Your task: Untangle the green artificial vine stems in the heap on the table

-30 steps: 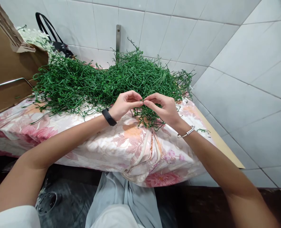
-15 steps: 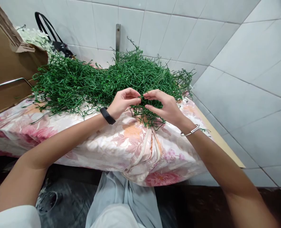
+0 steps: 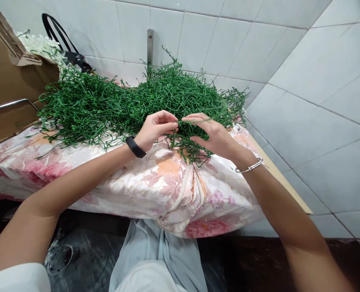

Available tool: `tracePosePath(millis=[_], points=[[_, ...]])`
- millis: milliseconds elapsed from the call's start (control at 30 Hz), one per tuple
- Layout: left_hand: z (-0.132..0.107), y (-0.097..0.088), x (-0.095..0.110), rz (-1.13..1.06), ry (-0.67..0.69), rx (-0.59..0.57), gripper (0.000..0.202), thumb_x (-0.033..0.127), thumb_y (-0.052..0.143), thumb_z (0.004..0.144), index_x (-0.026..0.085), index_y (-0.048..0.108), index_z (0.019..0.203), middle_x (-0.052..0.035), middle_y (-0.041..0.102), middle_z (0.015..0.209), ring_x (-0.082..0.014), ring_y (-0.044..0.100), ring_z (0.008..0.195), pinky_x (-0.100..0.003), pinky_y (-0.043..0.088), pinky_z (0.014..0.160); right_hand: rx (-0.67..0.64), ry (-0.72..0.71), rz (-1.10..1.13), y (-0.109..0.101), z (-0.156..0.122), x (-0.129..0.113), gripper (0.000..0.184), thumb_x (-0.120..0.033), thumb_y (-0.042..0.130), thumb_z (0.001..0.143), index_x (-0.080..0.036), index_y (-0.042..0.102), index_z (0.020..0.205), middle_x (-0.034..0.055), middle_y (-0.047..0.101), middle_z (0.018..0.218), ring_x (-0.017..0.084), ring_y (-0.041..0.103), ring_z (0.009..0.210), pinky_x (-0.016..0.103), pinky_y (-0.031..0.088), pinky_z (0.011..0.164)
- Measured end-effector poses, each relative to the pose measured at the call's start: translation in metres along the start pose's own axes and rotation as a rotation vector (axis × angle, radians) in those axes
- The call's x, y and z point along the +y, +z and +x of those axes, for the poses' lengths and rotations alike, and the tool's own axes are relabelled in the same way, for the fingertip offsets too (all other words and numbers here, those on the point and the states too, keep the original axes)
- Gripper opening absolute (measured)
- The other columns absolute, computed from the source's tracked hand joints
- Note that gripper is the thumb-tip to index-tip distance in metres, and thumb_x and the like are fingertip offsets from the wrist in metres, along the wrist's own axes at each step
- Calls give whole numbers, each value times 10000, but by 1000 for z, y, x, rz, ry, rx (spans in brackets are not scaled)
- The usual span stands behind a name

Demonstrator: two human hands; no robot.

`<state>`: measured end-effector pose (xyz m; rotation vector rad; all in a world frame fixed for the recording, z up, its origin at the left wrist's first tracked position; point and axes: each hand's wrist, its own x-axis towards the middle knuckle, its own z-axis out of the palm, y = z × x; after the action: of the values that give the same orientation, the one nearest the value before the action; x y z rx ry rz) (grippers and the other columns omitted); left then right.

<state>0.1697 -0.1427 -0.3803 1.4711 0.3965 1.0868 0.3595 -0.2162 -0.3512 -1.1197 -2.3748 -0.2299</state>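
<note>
A wide heap of thin green artificial flower stems (image 3: 101, 99) lies across the cloth-covered table. At its front edge my left hand (image 3: 152, 130), with a black band on the wrist, pinches a green stem between thumb and fingertips. Close to its right, my right hand (image 3: 218, 138), wearing a silver bangle, has its thumb apart from its stretched fingers. A blurred green strand passes over the back of those fingers; I see nothing gripped between them. A small tangle of stems (image 3: 195, 152) lies below both hands.
A floral cloth (image 3: 131, 182) covers the table. On the left stand a cardboard box (image 3: 9, 93) and white artificial flowers (image 3: 44, 46), with a black-handled bag (image 3: 76, 61) behind. White tiled walls (image 3: 210, 40) close off the back and right. A metal strip (image 3: 150, 52) is fixed behind the heap.
My right hand has shifted slightly right, its thumb farther from my left fingertips. My left hand keeps its pinch. A green strand now shows over the right fingers.
</note>
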Motion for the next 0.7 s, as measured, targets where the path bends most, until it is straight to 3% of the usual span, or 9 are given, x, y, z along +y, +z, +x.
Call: tracePosePath(millis=[400, 700], points=[[-1, 0, 4, 43, -15, -3, 198, 135, 619, 675, 107, 594, 869, 0, 594, 751, -59, 574, 625, -182, 473, 601, -28, -82, 132, 1, -1, 1, 567, -36, 451, 726, -155, 395, 1278, 77, 399, 1241, 134, 368, 1203, 278, 344, 1061], [0, 0, 2, 73, -57, -16, 180, 200, 643, 680, 85, 605, 812, -9, 580, 718, -58, 557, 603, -182, 450, 587, -97, -45, 178, 0, -3, 1, 589, -54, 441, 729, -184, 376, 1299, 76, 379, 1267, 146, 347, 1226, 323, 328, 1078]])
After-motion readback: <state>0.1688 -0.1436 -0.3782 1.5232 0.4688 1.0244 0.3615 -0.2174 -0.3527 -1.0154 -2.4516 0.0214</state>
